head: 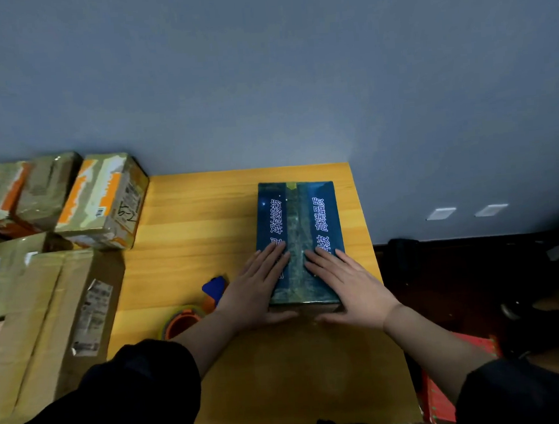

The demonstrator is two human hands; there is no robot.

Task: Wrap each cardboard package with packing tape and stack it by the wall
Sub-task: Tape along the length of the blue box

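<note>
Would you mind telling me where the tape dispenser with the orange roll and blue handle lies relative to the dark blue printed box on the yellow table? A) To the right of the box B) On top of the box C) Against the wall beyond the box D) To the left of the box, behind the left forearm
D: the tape dispenser with the orange roll and blue handle lies on the yellow table, left of the dark blue printed box, partly hidden by the left forearm.

left hand (257,289) flat, right hand (346,285) flat
</note>
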